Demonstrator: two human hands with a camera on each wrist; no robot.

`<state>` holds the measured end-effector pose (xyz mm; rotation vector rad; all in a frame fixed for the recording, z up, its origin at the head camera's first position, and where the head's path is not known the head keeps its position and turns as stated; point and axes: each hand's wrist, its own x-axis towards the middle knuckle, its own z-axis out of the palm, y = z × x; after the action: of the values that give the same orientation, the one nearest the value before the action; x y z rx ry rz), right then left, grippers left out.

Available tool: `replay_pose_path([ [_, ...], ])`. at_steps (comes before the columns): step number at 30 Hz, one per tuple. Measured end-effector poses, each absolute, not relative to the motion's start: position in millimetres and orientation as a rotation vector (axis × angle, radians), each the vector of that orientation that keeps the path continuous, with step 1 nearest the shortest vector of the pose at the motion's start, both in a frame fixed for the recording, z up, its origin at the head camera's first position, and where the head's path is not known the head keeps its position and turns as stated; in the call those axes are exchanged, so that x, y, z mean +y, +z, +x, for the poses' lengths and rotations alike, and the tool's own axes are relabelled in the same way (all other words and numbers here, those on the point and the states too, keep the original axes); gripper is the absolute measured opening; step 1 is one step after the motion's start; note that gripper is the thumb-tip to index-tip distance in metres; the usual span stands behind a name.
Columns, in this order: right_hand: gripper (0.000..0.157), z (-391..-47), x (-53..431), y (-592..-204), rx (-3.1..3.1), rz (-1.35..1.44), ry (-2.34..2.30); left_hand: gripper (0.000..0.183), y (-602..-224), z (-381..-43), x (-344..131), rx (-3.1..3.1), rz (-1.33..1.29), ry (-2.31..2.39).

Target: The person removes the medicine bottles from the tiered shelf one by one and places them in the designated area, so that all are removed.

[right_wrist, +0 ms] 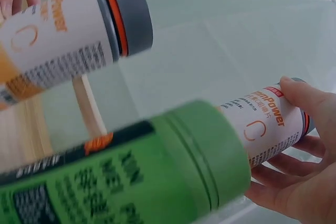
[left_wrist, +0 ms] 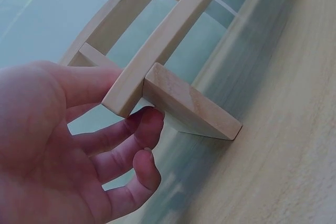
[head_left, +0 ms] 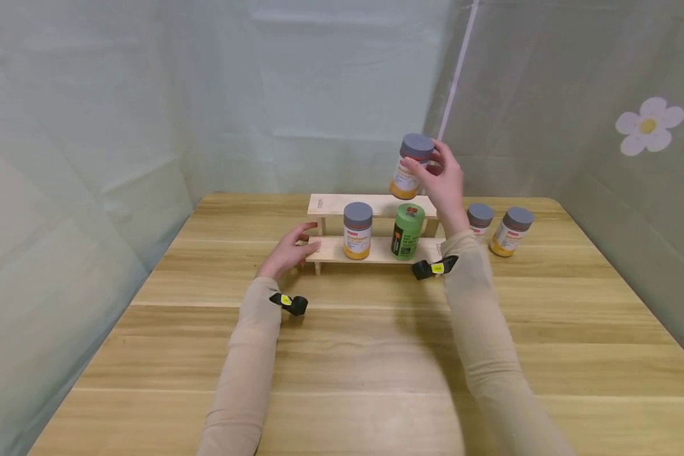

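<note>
My right hand (head_left: 446,183) holds a supplement bottle (head_left: 406,180) with a grey lid, white label and yellow base, above the upper tier of a two-tier wooden rack (head_left: 342,204). In the right wrist view, the thumb and fingers wrap round that bottle (right_wrist: 262,124) near its lid. My left hand (head_left: 287,253) grips the left end of the rack's lower board (left_wrist: 152,56), its thumb on the board and its other fingers curled below. On the lower tier stand another grey-lidded bottle (head_left: 357,235) and a green canister (head_left: 407,233), side by side and apart.
Two more grey-lidded bottles (head_left: 480,218) (head_left: 511,232) stand on the wooden table (head_left: 365,354) right of the rack, one partly behind my right forearm. Pale curtains (head_left: 342,95) hang behind the table and at both sides.
</note>
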<state>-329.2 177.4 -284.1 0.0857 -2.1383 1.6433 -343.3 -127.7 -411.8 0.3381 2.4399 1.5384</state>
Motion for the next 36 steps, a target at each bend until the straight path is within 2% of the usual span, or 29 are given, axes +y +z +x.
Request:
replay_pose_path([
  [26,0.061,-323,209,-314,-2.098,0.015,1.460,0.059,-410,-342,-133,2.422,0.315,1.542],
  [36,0.060,-311,219,-323,-2.049,-0.014,1.514,0.060,-410,-340,-133,2.418,0.314,1.521],
])
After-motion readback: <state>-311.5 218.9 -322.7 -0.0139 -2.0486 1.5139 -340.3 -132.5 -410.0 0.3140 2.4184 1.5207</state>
